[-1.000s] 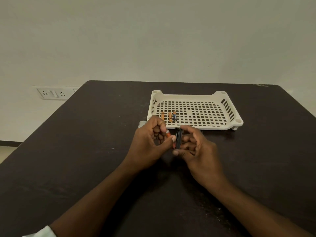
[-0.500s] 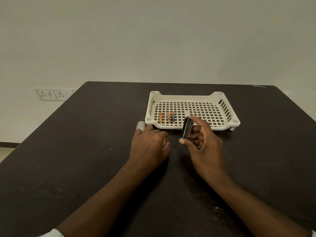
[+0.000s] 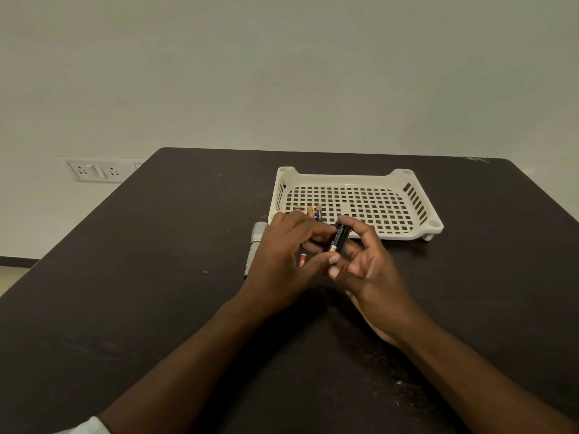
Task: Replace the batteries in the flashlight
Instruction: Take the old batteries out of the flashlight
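Left hand (image 3: 282, 249) sat low over the dark tabletop (image 3: 156, 277), back of the hand facing the camera, fingers curled in toward the middle. Couldn't honestly tell if it was pinching anything, since the fingertips were tucked behind the knuckles right next to the other hand. Poking out from behind its left edge was the silver flashlight (image 3: 254, 248), lying flat on the tabletop with the wider ribbed head pointing away toward the tray. Just under the curled fingers there was a small orange battery (image 3: 302, 260) lying loose on the tabletop.

Moving right, the right hand (image 3: 366, 270) was raised a bit off the surface and gripping a black battery holder (image 3: 340, 237), index finger on the top end and thumb down at the bottom end. It was tilted, top leaning a little right, and you could see a copper-and-black cell seated in the side facing the camera. Both hands were basically touching around it.

Behind them was a white perforated tray (image 3: 407, 180), sitting square on the tabletop. Three more batteries (image 3: 314, 213) were lined up side by side at its front-left corner, partly hidden by the left hand's knuckles. One was black and copper, the others looked orange.

Way off to the left on the wall was a white socket plate (image 3: 97, 170).
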